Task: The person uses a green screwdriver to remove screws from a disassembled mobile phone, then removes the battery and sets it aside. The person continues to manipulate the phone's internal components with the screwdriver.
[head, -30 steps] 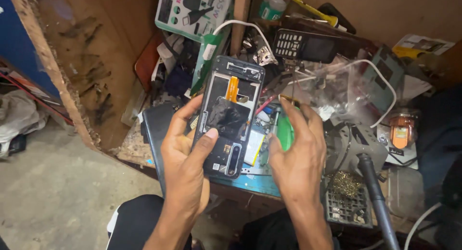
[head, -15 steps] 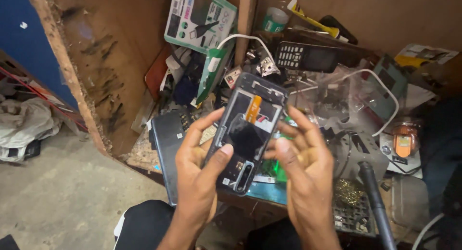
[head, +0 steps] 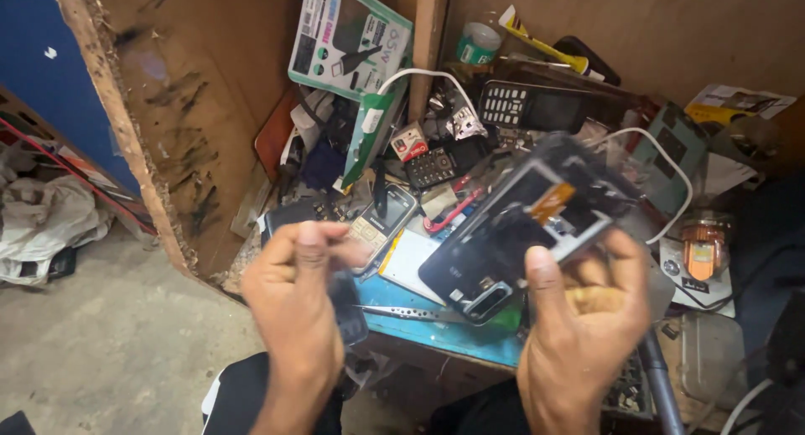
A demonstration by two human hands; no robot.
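Observation:
My right hand (head: 587, 326) grips an opened black smartphone (head: 520, 234) with its back cover off; an orange flex strip and a metal frame show inside. The phone is tilted and blurred, held above the blue bench mat (head: 436, 326). A bit of green (head: 503, 322) shows just under the phone; I cannot tell what it is. My left hand (head: 298, 292) hovers to the left, apart from the phone, with fingers curled in against the thumb and nothing visible in them. A dark phone body (head: 348, 305) lies just under that hand.
The bench is crowded with keypad phones (head: 381, 225), a larger keypad handset (head: 528, 108), a white cable (head: 419, 73), a green-and-white box (head: 348, 37) and loose parts. A wooden partition (head: 193, 116) stands on the left with concrete floor (head: 101, 351) below. A dark tool handle (head: 658, 385) rises at the lower right.
The phone has passed from my left hand to my right hand and swung to the right. My left hand has come off it and curled shut. The green-handled tool is no longer plainly visible.

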